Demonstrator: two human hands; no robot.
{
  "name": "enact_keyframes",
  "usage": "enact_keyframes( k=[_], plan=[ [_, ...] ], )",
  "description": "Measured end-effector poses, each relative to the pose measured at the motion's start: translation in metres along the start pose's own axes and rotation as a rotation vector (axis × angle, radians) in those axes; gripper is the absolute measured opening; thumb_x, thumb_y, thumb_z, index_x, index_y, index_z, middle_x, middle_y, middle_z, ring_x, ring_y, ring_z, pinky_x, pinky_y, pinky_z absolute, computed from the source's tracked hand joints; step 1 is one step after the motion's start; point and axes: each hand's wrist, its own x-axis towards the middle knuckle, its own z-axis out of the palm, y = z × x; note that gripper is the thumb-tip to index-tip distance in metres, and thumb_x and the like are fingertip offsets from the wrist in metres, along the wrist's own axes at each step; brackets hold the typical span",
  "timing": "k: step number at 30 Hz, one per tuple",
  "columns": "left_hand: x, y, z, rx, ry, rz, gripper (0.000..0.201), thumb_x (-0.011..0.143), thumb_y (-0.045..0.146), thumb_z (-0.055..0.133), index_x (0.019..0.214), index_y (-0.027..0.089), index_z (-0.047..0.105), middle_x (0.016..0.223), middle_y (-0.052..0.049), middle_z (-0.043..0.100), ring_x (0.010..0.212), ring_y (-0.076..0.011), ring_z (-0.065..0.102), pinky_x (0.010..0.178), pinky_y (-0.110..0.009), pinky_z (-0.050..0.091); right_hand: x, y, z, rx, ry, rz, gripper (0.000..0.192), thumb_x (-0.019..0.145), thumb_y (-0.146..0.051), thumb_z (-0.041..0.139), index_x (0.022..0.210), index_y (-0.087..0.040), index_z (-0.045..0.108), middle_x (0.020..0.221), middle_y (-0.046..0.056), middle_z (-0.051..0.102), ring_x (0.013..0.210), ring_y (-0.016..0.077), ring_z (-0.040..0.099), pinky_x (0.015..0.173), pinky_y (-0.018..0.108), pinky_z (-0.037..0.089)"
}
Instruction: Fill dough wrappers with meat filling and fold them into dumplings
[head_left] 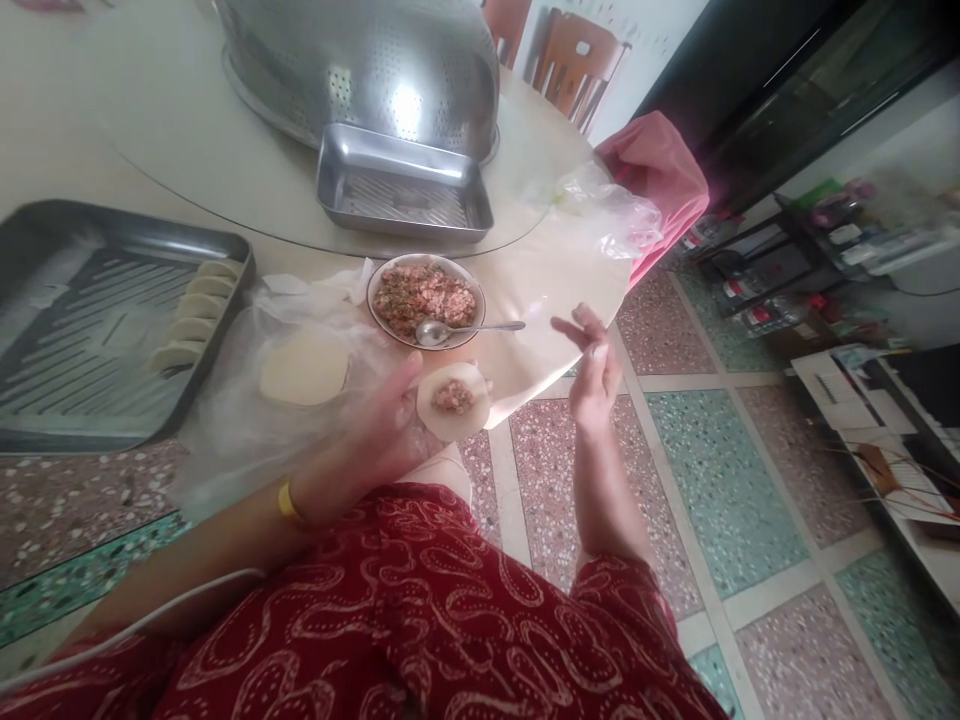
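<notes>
my left hand (386,440) cups the filled wrapper (453,402), right hand (592,375) open and empty; i'd fold the edges evenly, keeping the filling (452,397) centred.

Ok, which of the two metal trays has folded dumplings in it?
The large dark tray at the table's left edge: a row of dumplings lines its right side. The smaller tray beside the colander holds none.

Pink and green terrazzo floor (720,480) beneath wooden chairs (574,60).
</notes>
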Motion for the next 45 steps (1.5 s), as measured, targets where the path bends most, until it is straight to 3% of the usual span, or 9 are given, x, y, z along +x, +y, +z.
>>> enact_keyframes(
  k=[4,8,11,16,22,28,39,42,45],
  plan=[
    [-0.002,0.002,0.007,0.015,-0.110,-0.014,0.063,0.104,0.053,0.025,0.131,0.010,0.063,0.108,-0.015,0.076,0.118,-0.0286,0.066,0.102,-0.042,0.052,-0.022,-0.033,0.024,0.121,-0.078,-0.151,0.047,0.103,-0.058,0.022,0.132,-0.040,0.055,0.106,-0.003,0.078,0.137,0.0206,0.056,0.123,0.064,0.028],
    [-0.005,0.003,0.009,-0.041,-0.249,-0.022,0.063,0.104,0.054,0.026,0.133,0.010,0.061,0.119,-0.014,0.073,0.119,-0.0269,0.065,0.104,-0.040,0.050,-0.026,-0.033,0.039,0.098,-0.211,-0.239,0.051,0.102,-0.060,0.023,0.139,-0.039,0.052,0.124,-0.002,0.073,0.144,0.0205,0.048,0.127,0.062,0.020],
    [-0.009,0.004,0.005,-0.057,-0.300,-0.026,0.065,0.105,0.054,0.024,0.132,0.008,0.061,0.119,-0.014,0.073,0.119,-0.0265,0.065,0.105,-0.040,0.050,-0.024,-0.029,0.037,0.064,-0.240,-0.257,0.052,0.102,-0.060,0.023,0.139,-0.039,0.052,0.122,-0.002,0.074,0.146,0.0204,0.045,0.130,0.060,0.015],
    [-0.017,0.007,0.006,-0.040,-0.225,-0.045,0.076,0.103,0.060,0.018,0.131,0.005,0.062,0.107,-0.017,0.075,0.115,-0.0283,0.067,0.099,-0.039,0.053,-0.024,-0.036,0.033,0.061,-0.173,-0.259,0.049,0.103,-0.057,0.024,0.141,-0.040,0.049,0.117,-0.004,0.076,0.145,0.0219,0.046,0.128,0.065,0.015],
    [-0.028,0.011,0.016,-0.005,-0.168,-0.048,0.090,0.100,0.063,0.001,0.124,0.005,0.065,0.089,-0.016,0.076,0.096,-0.0283,0.073,0.071,-0.034,0.057,-0.030,-0.045,0.030,0.068,-0.160,-0.326,0.046,0.103,-0.055,0.028,0.140,-0.041,0.052,0.111,-0.005,0.077,0.143,0.0216,0.049,0.130,0.062,0.013],
    [-0.034,0.011,0.014,0.026,-0.201,0.001,0.086,0.099,0.066,0.009,0.126,0.006,0.064,0.103,-0.017,0.076,0.106,-0.0300,0.071,0.088,-0.040,0.057,-0.033,-0.052,0.028,0.047,-0.168,-0.394,0.046,0.101,-0.057,0.032,0.143,-0.044,0.047,0.117,-0.005,0.074,0.140,0.0223,0.052,0.130,0.062,0.014],
    [-0.040,0.017,0.026,-0.025,-0.176,0.075,0.068,0.100,0.058,0.025,0.134,0.009,0.059,0.107,-0.016,0.074,0.124,-0.0368,0.061,0.103,-0.050,0.052,-0.042,-0.060,0.028,-0.046,-0.063,-0.551,0.046,0.102,-0.050,0.028,0.141,-0.040,0.049,0.101,-0.005,0.078,0.131,0.0211,0.060,0.125,0.059,0.027],
    [-0.040,0.019,0.029,-0.012,-0.161,0.162,0.058,0.102,0.050,0.030,0.137,0.013,0.057,0.111,-0.013,0.074,0.124,-0.0327,0.062,0.104,-0.046,0.051,-0.036,-0.047,0.019,-0.133,0.031,-0.487,0.044,0.102,-0.043,0.024,0.126,-0.036,0.060,0.096,-0.004,0.076,0.123,0.0210,0.064,0.121,0.058,0.034],
    [-0.035,0.019,0.025,0.012,-0.117,0.184,0.057,0.104,0.048,0.026,0.137,0.013,0.056,0.113,-0.013,0.074,0.122,-0.0296,0.064,0.105,-0.042,0.051,-0.021,-0.018,0.007,-0.377,0.074,-0.240,0.049,0.102,-0.037,0.020,0.123,-0.026,0.063,0.100,0.003,0.076,0.131,0.0245,0.058,0.120,0.058,0.031]
  ],
)
